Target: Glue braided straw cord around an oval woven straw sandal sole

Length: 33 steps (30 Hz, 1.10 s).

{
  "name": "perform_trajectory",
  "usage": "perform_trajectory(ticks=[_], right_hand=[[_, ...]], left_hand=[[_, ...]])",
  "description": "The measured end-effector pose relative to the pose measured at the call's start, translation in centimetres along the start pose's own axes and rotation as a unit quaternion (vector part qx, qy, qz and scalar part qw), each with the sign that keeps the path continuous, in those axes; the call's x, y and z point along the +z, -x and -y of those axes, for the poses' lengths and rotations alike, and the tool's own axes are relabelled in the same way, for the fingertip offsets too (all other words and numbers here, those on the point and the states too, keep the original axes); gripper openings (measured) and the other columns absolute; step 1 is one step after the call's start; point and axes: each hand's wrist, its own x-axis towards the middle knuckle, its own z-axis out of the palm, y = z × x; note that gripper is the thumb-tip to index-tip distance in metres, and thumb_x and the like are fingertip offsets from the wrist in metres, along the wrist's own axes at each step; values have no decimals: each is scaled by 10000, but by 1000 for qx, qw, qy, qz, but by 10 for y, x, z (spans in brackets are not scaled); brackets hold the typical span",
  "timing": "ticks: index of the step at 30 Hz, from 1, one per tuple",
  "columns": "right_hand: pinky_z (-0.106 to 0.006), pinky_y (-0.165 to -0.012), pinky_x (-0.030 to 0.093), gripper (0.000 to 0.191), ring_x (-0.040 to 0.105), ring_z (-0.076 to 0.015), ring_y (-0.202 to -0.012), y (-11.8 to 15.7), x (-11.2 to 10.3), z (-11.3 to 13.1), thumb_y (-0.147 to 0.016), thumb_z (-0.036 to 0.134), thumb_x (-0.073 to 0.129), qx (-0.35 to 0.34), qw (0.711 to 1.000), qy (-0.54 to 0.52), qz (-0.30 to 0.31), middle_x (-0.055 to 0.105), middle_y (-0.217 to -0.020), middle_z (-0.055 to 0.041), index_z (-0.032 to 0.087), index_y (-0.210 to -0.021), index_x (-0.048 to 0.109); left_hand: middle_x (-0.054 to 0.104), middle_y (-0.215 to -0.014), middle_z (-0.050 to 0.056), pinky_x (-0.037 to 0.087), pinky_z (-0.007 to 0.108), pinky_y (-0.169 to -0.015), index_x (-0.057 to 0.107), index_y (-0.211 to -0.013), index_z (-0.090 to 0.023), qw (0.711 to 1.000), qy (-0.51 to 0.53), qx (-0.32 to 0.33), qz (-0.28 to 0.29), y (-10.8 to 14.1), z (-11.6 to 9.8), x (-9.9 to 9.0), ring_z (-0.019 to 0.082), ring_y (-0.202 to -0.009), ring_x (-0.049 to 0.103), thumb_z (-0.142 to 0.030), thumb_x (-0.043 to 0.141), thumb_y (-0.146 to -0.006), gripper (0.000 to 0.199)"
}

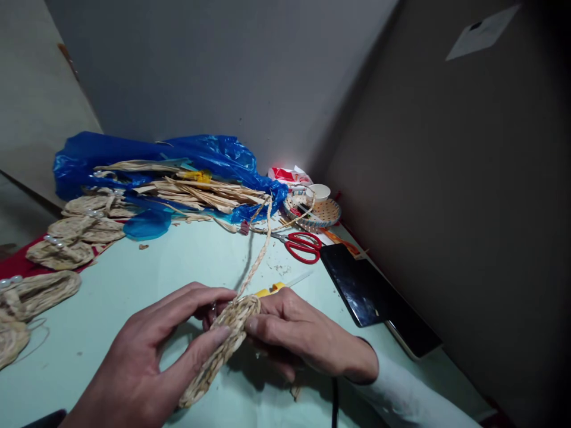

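An oval sole of coiled straw braid (209, 362) is held between my two hands, tilted with its far end up. My left hand (151, 351) grips its left side, thumb on the face and fingers behind. At the far end, my right hand (298, 333) pinches the edge between thumb and fingers. From that end a loose straw braid (257, 261) runs up and away towards the back of the table. Just beyond my right hand shows a yellow tool (270, 290) with a translucent stick, partly hidden by the hand.
Finished-looking straw slippers (66, 252) with pearl beads line the left edge. Blue plastic (196, 148) with dry straw strips (200, 193) lies at the back. Red-handled scissors (303, 246), a basket (328, 213), and a black phone (352, 285) are on the right, beside a wall.
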Motion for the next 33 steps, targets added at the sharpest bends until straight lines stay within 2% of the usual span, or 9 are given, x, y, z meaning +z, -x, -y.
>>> perform_trajectory(ticks=[6, 12, 18, 23, 26, 28, 30, 32, 33], right_hand=[[-154, -477, 353, 476, 430, -38, -420, 2, 0, 1, -1018, 349, 476, 2, 998, 54, 12, 501, -484, 61, 170, -578, 491], [-150, -507, 366, 482, 435, -23, -399, 1, 1, 2, -1024, 303, 448, -18, 995, 94, 2, 513, -483, 61, 168, -563, 495], [-162, -548, 389, 494, 466, -32, -424, 2, 1, 3, -1045, 315, 433, -22, 994, 111, -8, 505, -495, 65, 179, -571, 476], [-187, -550, 397, 530, 473, -53, -437, 1, 3, 8, -1059, 374, 425, -40, 991, 131, 0, 501, -495, 56, 184, -568, 486], [-201, -522, 345, 478, 431, -65, -476, 1, 5, 8, -1037, 415, 487, -70, 979, 183, -48, 448, -520, 68, 196, -613, 462], [-208, -497, 310, 427, 399, -68, -493, 4, 7, 8, -1005, 402, 558, -109, 960, 234, -111, 423, -548, 73, 198, -642, 466], [-221, -489, 312, 333, 399, -72, -497, 8, 8, 10, -977, 308, 604, -195, 913, 294, -203, 452, -569, 66, 185, -680, 516], [-255, -558, 384, 160, 476, -103, -560, 12, 8, 14, -939, 182, 613, -307, 828, 376, -281, 574, -637, 12, 137, -786, 608], [-285, -629, 427, 58, 538, -134, -643, 13, 8, 16, -911, 137, 618, -349, 783, 421, -297, 647, -726, -40, 99, -874, 642]], left_hand=[[765, -1048, -128, 508, 82, -887, 674, -1101, -424, 998, -29, 42, -27, 8, -3, 4, 89, -925, 724, -425, 696, -860, 242], [738, -1129, -90, 494, 118, -971, 597, -1208, -390, 995, -58, 83, -8, 10, -1, 8, 99, -1018, 706, -452, 598, -924, 290], [719, -1202, -33, 441, 108, -1036, 525, -1340, -312, 983, -117, 142, 0, 12, 7, 11, 118, -1085, 695, -516, 646, -880, 518], [718, -1108, -35, 490, 99, -957, 554, -1253, -317, 986, -90, 143, 10, 8, 4, 10, 100, -984, 707, -364, 624, -923, 340], [726, -1114, -32, 505, 120, -957, 568, -1240, -319, 984, -100, 145, -10, 6, 4, 10, 111, -995, 709, -354, 626, -919, 328], [734, -1108, -40, 503, 119, -963, 574, -1240, -327, 984, -104, 142, -14, 5, 5, 11, 107, -995, 712, -347, 623, -917, 328], [742, -1111, -52, 494, 111, -972, 577, -1244, -336, 986, -100, 135, -13, 6, 5, 11, 96, -998, 714, -324, 626, -911, 336], [746, -1110, -64, 481, 98, -978, 580, -1242, -343, 986, -99, 132, -16, 6, 5, 11, 85, -996, 717, -313, 632, -902, 344], [748, -1107, -67, 476, 94, -982, 582, -1239, -345, 986, -102, 133, -19, 7, 5, 10, 81, -997, 718, -311, 632, -899, 345]])
